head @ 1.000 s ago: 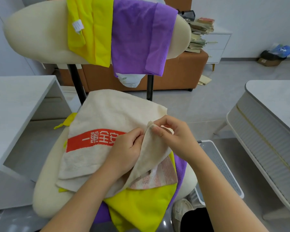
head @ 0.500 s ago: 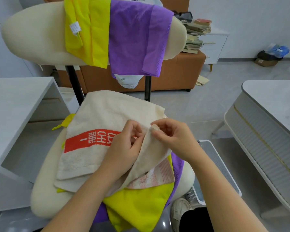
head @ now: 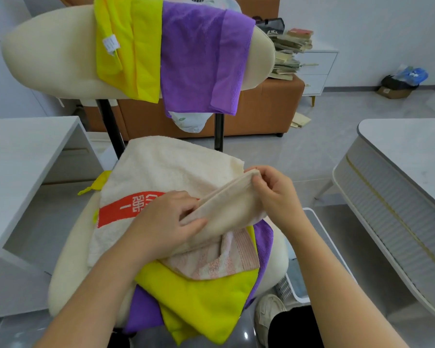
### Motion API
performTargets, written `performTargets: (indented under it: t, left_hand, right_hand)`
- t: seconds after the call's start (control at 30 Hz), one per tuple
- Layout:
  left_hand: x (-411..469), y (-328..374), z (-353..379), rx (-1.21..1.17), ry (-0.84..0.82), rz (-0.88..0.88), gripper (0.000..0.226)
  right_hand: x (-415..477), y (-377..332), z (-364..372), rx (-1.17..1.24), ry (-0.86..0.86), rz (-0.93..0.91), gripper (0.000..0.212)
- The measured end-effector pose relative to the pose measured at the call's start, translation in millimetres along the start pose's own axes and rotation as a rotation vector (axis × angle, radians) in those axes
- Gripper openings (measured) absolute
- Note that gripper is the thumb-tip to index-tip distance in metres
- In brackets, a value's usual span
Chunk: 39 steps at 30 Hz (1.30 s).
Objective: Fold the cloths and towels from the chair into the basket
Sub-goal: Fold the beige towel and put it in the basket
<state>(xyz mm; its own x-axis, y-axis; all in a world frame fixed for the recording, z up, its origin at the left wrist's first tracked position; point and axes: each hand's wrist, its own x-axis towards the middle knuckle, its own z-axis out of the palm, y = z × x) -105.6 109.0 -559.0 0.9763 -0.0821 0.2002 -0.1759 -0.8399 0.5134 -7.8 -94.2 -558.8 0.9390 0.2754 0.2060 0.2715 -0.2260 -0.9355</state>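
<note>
- A cream towel [head: 161, 172] with a red printed band lies spread over the chair seat [head: 68, 259], on top of a loose pile.
- The left hand [head: 166, 222] pinches the towel's near edge between thumb and curled fingers, close to the red band.
- The right hand [head: 278, 194] pinches the same edge at its far corner, fingertips bunched tight round the hem.
- Between the two hands the edge is lifted into a taut raised flap above the rest of the towel.
- Under the towel lie a pink striped towel [head: 224, 262], a lime-yellow cloth [head: 201, 302] and a purple cloth [head: 141, 312].
- A draped yellow cloth [head: 133, 46] and a draped purple cloth [head: 201, 59] hang over the chair back [head: 48, 51].
- The white basket [head: 295, 293] stands on the floor just right of the seat, partly hidden by the right forearm; what it holds cannot be seen.
- Judged step: the first fold of the cream towel is starting, with most of the pile not yet folded.
- The next move likely calls for carrying the held edge across to the opposite side, keeping both corners level so the hems meet, then smoothing it flat.
</note>
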Motion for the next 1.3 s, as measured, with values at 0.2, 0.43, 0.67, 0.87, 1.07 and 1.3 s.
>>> performTargets:
  t: [0.2,0.43,0.67,0.87,1.07,1.3]
  left_hand:
    - [-21.0,-27.3,-22.7,0.091,0.055,0.004,0.049]
    - [-56.0,-61.7,-50.0,0.095,0.218,-0.055,0.036]
    - [-74.7,-72.5,-54.7,-0.136,0.445,-0.199,0.014]
    - [-70.8,-73.1,-55.0,-0.308,0.566,-0.312,0.016]
    - [-61.6,-74.6,-52.3,-0.441,0.609,-0.339,0.022]
    - [-53.5,-76.9,-52.5,-0.539,0.731,-0.343,0.027]
  right_hand:
    - [2.8,5.4,-6.7,0.142,0.168,0.137,0.02]
    - [2.8,14.6,-9.5,0.186,0.179,0.273,0.023]
    - [-4.8,15.0,-4.5,0.183,0.183,0.279,0.022]
    - [-7.3,14.5,-3.6,0.217,0.195,0.279,0.021]
    - [-6.5,12.5,-8.3,0.28,0.204,0.266,0.022]
    - [-4.5,12.4,-12.9,0.34,0.171,0.246,0.019]
